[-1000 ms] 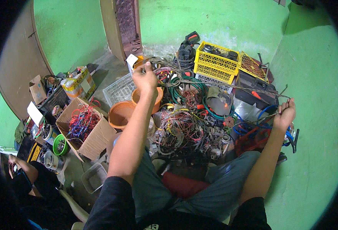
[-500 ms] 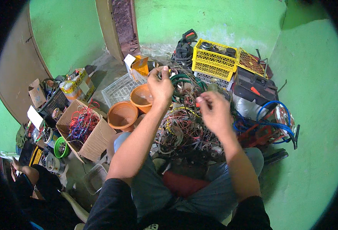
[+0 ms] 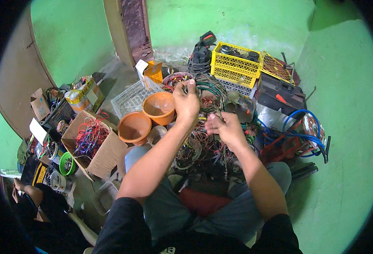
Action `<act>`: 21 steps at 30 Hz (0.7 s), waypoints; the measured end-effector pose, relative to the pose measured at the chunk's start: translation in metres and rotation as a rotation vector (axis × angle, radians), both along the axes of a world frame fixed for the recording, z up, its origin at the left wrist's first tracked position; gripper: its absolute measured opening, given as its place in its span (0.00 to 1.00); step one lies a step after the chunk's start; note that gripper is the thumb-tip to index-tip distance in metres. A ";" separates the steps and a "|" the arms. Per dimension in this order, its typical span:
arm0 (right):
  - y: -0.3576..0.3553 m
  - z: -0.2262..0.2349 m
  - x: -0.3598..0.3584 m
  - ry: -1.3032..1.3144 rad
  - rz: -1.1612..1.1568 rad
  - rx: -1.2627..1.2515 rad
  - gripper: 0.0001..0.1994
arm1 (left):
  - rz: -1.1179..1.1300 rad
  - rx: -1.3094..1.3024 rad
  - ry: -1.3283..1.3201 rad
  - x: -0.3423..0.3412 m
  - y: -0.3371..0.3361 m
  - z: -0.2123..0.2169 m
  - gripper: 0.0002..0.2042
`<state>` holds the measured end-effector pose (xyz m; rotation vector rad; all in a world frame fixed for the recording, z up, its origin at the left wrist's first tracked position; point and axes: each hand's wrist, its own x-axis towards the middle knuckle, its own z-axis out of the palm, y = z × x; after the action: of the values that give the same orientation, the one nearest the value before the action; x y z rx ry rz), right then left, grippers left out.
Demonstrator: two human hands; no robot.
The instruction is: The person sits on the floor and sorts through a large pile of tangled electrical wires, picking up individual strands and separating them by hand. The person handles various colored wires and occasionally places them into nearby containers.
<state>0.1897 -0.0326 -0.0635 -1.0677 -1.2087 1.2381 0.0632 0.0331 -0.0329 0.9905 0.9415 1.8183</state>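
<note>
In front of me, my left hand [image 3: 187,102] is raised with thumb and fingers pinched on a dark twisted cable [image 3: 214,87]. The cable loops over to the right and comes down by my right hand [image 3: 228,128]. The fingers of that hand are bent around the cable, a little lower and slightly blurred. A length of it hangs below the right hand. Under both hands lies a tangled heap of wires [image 3: 189,154] in red, black, yellow and other colours. Green cable [image 3: 207,87] shows among the loops behind my hands.
Two orange pots [image 3: 134,127] stand left of the heap, beside a white crate [image 3: 129,98]. Farther left is a cardboard box [image 3: 106,154] of coloured wires. Yellow crates [image 3: 234,63] and a black toolbox [image 3: 281,94] stand behind. Another person's foot [image 3: 33,194] shows lower left.
My left hand has moved right and slightly down. My right hand has shifted left and lower, and the twisted cable now hangs down past it.
</note>
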 end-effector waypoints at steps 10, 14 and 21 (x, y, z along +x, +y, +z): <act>-0.017 0.076 0.076 0.047 -0.187 0.479 0.15 | 0.099 0.022 -0.204 -0.065 0.017 0.042 0.10; -0.018 0.092 0.129 0.313 -0.340 0.635 0.13 | 0.247 0.023 -0.238 -0.087 0.025 0.047 0.10; -0.016 0.079 0.229 0.604 -0.838 0.729 0.13 | 0.415 0.053 -0.097 -0.109 0.056 0.022 0.10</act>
<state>0.4186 -0.0485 0.0153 -0.4782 -0.5350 0.3398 -0.0460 0.0895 -0.0108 0.7684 1.1031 2.2227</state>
